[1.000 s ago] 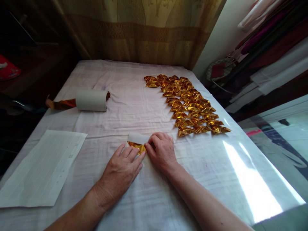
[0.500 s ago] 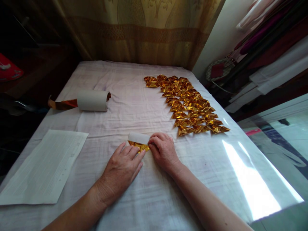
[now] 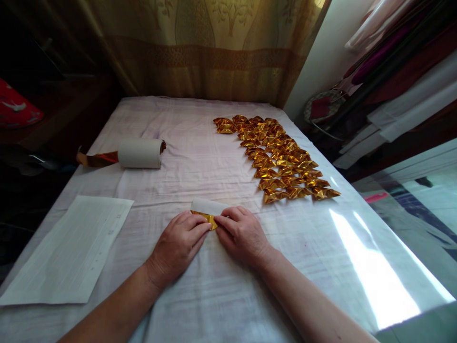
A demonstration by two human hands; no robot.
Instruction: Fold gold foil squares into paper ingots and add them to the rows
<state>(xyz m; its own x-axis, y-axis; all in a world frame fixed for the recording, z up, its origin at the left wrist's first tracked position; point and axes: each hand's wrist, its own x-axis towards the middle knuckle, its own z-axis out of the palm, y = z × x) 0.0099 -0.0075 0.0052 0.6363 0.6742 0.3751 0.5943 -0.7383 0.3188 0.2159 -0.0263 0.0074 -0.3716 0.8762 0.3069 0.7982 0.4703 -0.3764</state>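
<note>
A small sheet of gold foil paper [image 3: 213, 222], partly folded, lies flat on the cloth, its pale backing showing along the far side. On its left part are the closed fingers of my left hand [image 3: 182, 238]. My right hand [image 3: 244, 234] pinches the near right part, fingertips close to those of the left. The fingers cover much of the folded edge. Folded gold foil ingots [image 3: 285, 158] stand in several rows to the right, beyond my right hand.
A roll of paper [image 3: 140, 153] with coppery foil trailing from it lies at the left. Nearer me is a white printed sheet [image 3: 71, 252]. The cloth-covered table [image 3: 185, 124] ends at a curtain [image 3: 214, 57]; clothes [image 3: 400, 105] hang at the right.
Both hands have drawn closer together over the foil paper. My left fingers have curled in from lying flat, and my right hand has shifted toward the near edge. The view has tilted slightly.
</note>
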